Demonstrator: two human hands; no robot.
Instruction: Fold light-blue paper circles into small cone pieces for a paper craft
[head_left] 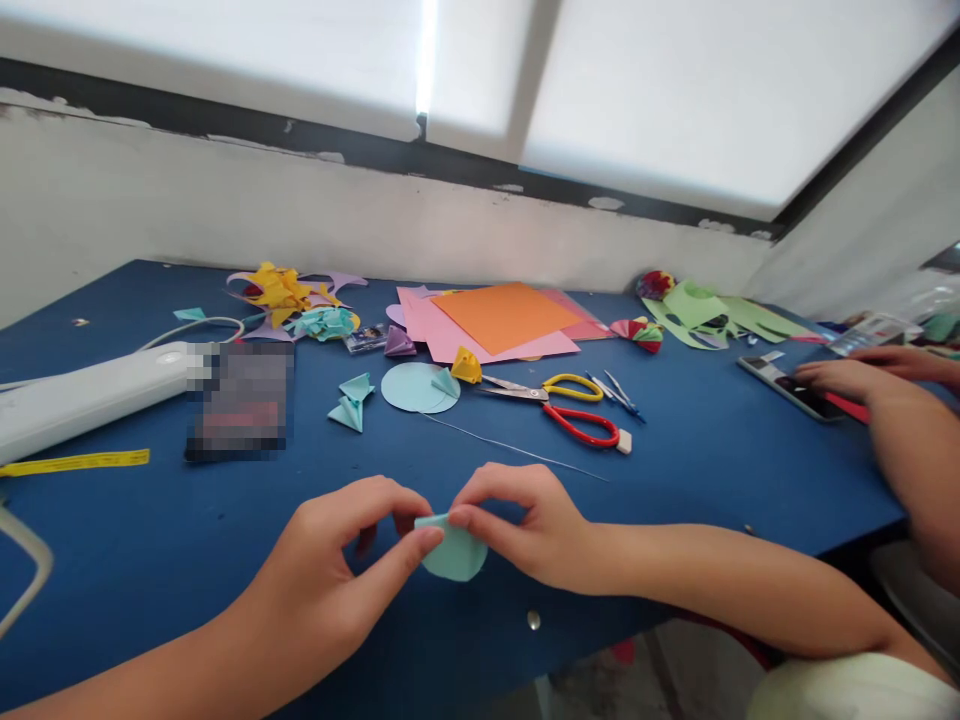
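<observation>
Between my two hands hangs a light teal paper piece (457, 556), rounded at the bottom and folded along its top edge. My left hand (360, 560) pinches its upper left corner between thumb and finger. The thumb and index finger of my right hand (525, 520) close on the top edge, a little right of the left hand. Beyond them lie teal paper circles (411, 388) and folded teal pieces (351, 408). Scissors (551, 396) with yellow and red handles lie open beside a folded yellow piece (466, 365).
Orange paper (510, 316) tops a stack on the blue table (697, 480). A white device (97, 395) and a blurred dark object (244, 400) lie left. Yellow scraps (279, 290) sit behind. Another person's hand (844, 378) touches a phone (787, 388) at right.
</observation>
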